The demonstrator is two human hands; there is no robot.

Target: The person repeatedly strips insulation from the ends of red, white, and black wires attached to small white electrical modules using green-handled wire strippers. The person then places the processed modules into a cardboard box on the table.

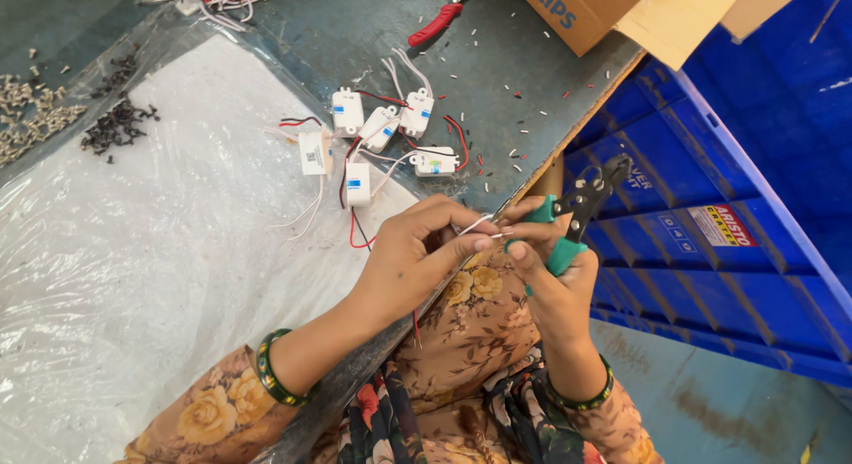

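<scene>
Bright, even light, soft shadows, mild glare on the plastic sheet, sharp focus, slight wide-angle bending at edges.

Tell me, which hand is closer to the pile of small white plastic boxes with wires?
The left hand. It sits just below the small white plastic boxes, pinching thin wires. The right hand is farther off, past the table edge, holding green-handled pliers.
</scene>
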